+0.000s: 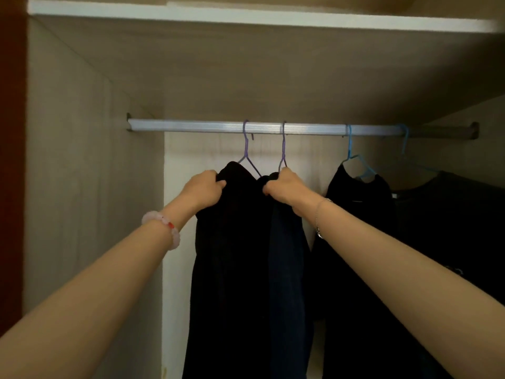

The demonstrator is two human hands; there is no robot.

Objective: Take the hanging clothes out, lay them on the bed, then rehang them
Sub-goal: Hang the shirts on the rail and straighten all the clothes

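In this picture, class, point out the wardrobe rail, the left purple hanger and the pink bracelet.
wardrobe rail [191, 126]: head view, bare stretch left of the hangers.
left purple hanger [246, 149]: head view, neck below its hook.
pink bracelet [161, 224]: head view, beads on the left wrist.

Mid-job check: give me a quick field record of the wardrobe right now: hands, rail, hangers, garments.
left hand: gripping shoulder of black garment
right hand: gripping top of dark blue garment
rail: four hangers hooked on
purple hangers: two, both in the grasped clothes
blue hangers: two, to the right
other black garments: hanging untouched
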